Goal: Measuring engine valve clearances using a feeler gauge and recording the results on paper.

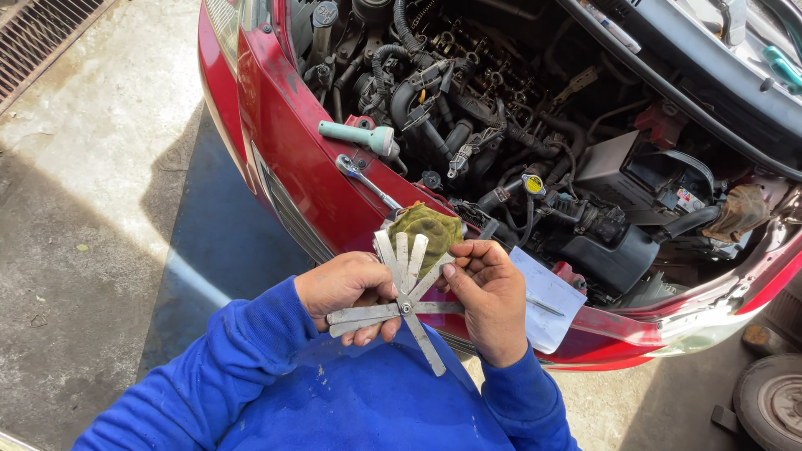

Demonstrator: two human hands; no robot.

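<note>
A metal feeler gauge set (407, 294) is fanned out into several thin blades in front of my chest. My left hand (347, 292) grips the blades that point left, near the pivot. My right hand (489, 296) pinches a blade on the right side with thumb and fingers. Both arms wear blue sleeves. Just beyond the blades, a dirty green rag (428, 227) lies on the front edge of a red car (288, 142) whose hood is up.
On the car's front edge lie a ratchet wrench (364, 179), a pale green torch-shaped tool (361, 136) and a white paper (547, 309). The open engine bay (518, 108) shows hoses and a yellow cap. Concrete floor lies left; a tyre (773, 402) stands lower right.
</note>
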